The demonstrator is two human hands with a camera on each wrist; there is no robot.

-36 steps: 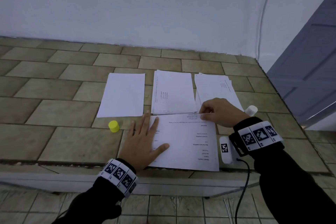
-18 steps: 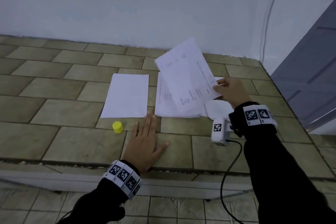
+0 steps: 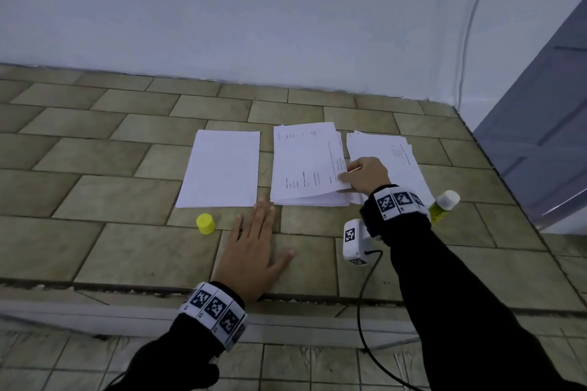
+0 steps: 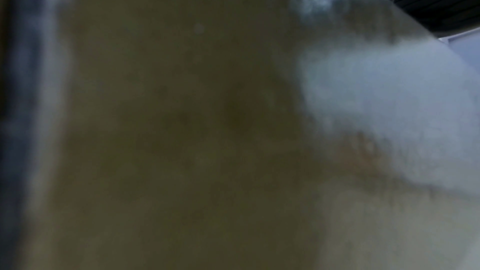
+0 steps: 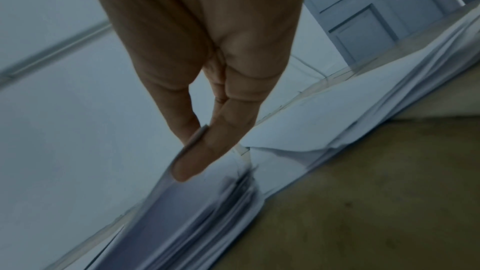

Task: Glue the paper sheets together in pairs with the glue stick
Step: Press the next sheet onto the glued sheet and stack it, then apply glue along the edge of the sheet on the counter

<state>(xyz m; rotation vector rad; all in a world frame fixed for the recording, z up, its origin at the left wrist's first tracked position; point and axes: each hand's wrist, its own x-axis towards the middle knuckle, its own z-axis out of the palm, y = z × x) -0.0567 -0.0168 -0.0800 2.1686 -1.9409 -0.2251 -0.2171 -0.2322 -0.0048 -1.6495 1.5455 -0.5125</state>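
Observation:
A printed sheet (image 3: 306,165) lies on top of the middle paper stack (image 3: 308,200). My right hand (image 3: 345,179) pinches that sheet's right edge between thumb and forefinger; the right wrist view shows the pinch of my right hand (image 5: 193,146) above the stack's edges (image 5: 207,213). A blank pile (image 3: 220,168) lies to the left and a printed pile (image 3: 390,162) to the right. My left hand (image 3: 257,240) rests flat and open on the bare tiles. The glue stick (image 3: 444,205) lies uncapped behind my right wrist. Its yellow cap (image 3: 205,223) stands left of my left hand.
The tiled counter (image 3: 95,187) runs to a white wall at the back and ends at an edge near me. A grey door (image 3: 546,124) stands at the right. A cable (image 3: 365,320) hangs from my right wrist camera. The left wrist view is blurred and dark.
My right hand lifted the printed sheet from under my left hand, swung it up and back, and laid it on the middle stack. My left hand stayed flat, now on bare tile.

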